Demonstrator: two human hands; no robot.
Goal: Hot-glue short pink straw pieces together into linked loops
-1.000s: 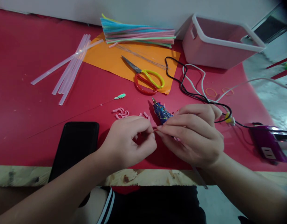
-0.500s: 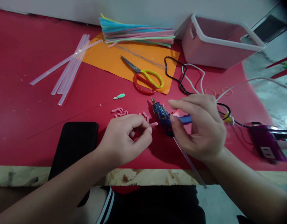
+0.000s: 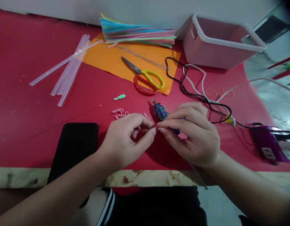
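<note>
Between the fingertips of my left hand (image 3: 127, 139) is a short pink pipe cleaner piece (image 3: 155, 125), mostly hidden by the fingers. The thumb and forefinger of my right hand (image 3: 194, 135) pinch its other end. Just behind my right hand lies a dark blue hot glue gun (image 3: 160, 111), its metal tip pointing away from me and its rear covered by the hand. A clear glue stick (image 3: 198, 176) reaches from under that hand past the table edge. Curled pink pipe cleaner bits (image 3: 120, 112) lie beyond my left hand. A thin wire with a green fuzzy tip (image 3: 119, 97) rests farther left.
Scissors (image 3: 136, 69) lie on an orange sheet (image 3: 100, 58), below a bundle of pipe cleaners (image 3: 137, 31). Glue sticks (image 3: 72, 70) and a black phone (image 3: 75, 147) are at left. At right are a pink bin (image 3: 206, 51), tangled cords (image 3: 182, 86) and a purple power strip (image 3: 262, 141).
My right hand opened and lifted off the pink piece, showing the glue gun's handle, then came back left and closed on it again. My left hand kept its pinch.
</note>
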